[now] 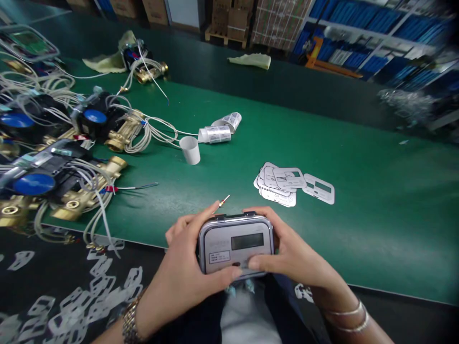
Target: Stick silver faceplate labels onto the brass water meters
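Between both hands, over the table's near edge, is a grey meter display unit (222, 239) with a dark LCD window and a clear rim. My left hand (186, 258) wraps its left side, thumb along the lower edge of the face. My right hand (287, 248) grips the right side, its thumb pressed on the face near the small dark button. A thin wire end (224, 199) with a red band shows beyond my left fingertips. Farther right on the table lies a loose pile of grey faceplate labels (276, 184), with a single label (319, 188) touching its right side.
Several brass meters (89, 186) with blue caps and coiled cables crowd the left of the green table (358, 191). Curled label rolls (215, 134) stand near the middle. A yellowish cloth (251, 60) lies at the back. Cut label backings (89, 296) litter the floor at left.
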`<state>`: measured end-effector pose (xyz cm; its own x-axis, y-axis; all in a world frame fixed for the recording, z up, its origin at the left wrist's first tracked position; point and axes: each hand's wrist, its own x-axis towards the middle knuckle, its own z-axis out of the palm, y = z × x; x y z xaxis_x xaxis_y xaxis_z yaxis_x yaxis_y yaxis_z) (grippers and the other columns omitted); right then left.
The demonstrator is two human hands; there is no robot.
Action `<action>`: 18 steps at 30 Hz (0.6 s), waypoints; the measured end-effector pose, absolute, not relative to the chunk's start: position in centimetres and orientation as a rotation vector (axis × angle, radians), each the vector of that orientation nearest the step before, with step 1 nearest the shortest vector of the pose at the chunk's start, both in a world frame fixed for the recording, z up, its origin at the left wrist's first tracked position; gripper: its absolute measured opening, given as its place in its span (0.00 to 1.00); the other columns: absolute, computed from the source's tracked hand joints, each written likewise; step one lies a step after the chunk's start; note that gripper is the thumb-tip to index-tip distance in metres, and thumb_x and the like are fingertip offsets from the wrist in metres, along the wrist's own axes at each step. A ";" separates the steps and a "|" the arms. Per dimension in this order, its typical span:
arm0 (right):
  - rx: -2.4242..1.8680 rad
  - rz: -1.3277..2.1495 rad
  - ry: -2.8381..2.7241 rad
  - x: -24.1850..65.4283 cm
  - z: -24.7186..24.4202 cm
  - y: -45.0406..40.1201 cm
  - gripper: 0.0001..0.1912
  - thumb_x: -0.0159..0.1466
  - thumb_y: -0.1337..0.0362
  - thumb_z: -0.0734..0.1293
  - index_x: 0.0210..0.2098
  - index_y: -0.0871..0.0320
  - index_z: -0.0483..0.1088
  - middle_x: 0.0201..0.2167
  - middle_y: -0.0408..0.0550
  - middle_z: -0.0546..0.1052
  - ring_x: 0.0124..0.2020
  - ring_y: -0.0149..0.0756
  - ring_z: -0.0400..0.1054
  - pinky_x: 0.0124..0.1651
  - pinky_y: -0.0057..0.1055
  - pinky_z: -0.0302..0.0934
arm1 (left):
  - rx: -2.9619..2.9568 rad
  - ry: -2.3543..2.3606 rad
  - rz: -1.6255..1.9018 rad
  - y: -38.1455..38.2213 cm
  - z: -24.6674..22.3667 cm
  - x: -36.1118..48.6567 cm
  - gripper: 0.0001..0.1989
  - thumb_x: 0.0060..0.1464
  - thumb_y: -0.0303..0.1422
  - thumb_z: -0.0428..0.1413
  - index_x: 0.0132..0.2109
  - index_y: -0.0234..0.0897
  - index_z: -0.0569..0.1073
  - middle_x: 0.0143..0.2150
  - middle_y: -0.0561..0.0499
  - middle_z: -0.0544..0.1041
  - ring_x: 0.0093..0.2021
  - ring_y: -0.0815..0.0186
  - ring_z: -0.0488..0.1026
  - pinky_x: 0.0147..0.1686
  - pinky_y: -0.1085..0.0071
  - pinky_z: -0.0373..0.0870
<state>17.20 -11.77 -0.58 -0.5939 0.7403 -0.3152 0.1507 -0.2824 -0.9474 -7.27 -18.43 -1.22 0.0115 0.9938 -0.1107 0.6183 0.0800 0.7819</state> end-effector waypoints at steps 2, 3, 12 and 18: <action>-1.159 1.832 -1.504 16.1 -1.0 -11.1 0.26 0.62 0.55 0.77 0.56 0.51 0.68 0.45 0.45 0.78 0.43 0.35 0.74 0.45 0.30 0.70 | 1.470 1.617 0.725 -17.2 -0.9 -7.1 0.41 0.48 0.55 0.69 0.65 0.49 0.70 0.58 0.46 0.78 0.57 0.47 0.73 0.56 0.52 0.70; -1.208 1.772 -1.465 15.6 -1.2 -10.8 0.20 0.65 0.52 0.75 0.52 0.53 0.69 0.39 0.43 0.77 0.38 0.33 0.72 0.38 0.27 0.68 | 1.376 1.582 0.754 -16.5 -0.9 -7.1 0.34 0.52 0.55 0.67 0.62 0.46 0.73 0.56 0.46 0.79 0.54 0.50 0.75 0.52 0.56 0.72; -1.297 1.725 -1.287 13.2 -0.4 -8.2 0.26 0.71 0.41 0.63 0.33 0.58 0.73 0.27 0.46 0.77 0.29 0.36 0.70 0.30 0.29 0.65 | 1.250 1.046 0.930 -14.3 -2.0 -9.2 0.56 0.45 0.49 0.74 0.74 0.41 0.57 0.68 0.37 0.70 0.67 0.48 0.70 0.69 0.52 0.63; -1.337 1.660 -1.201 13.5 -0.6 -9.6 0.28 0.69 0.42 0.65 0.59 0.53 0.69 0.57 0.55 0.77 0.30 0.36 0.76 0.24 0.32 0.71 | 0.914 1.171 1.251 -16.0 -2.4 -8.3 0.48 0.38 0.36 0.77 0.64 0.35 0.67 0.63 0.36 0.76 0.64 0.49 0.73 0.67 0.52 0.67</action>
